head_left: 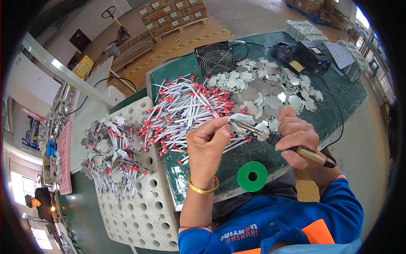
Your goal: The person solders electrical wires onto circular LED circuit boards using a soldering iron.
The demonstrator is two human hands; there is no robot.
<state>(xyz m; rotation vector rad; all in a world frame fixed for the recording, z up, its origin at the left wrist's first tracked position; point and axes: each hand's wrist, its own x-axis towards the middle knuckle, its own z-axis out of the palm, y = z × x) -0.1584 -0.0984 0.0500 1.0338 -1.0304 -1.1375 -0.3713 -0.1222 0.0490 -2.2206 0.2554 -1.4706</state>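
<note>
My left hand (208, 142) is closed in a pinch at the edge of a small white circuit board (243, 117). Any wire between those fingers is too small to make out. My right hand (298, 137) grips a soldering iron (311, 155), its metal tip pointing left toward the board and my left fingertips. Below, a green spool of solder (252, 176) lies near the table's front edge, with a thin strand running up from it. Left of my hands spreads a heap of white wires with red connectors (192, 108). Beyond them lie many loose metal-backed circuit boards (270, 91).
A black fan (215, 59) stands at the green table's (344, 95) far side. A soldering station (313, 57) sits far right, beside stacked boards (304, 30). At left, a white perforated panel (131, 213) bears wired boards (112, 150). Boxes on a pallet (173, 17) stand behind.
</note>
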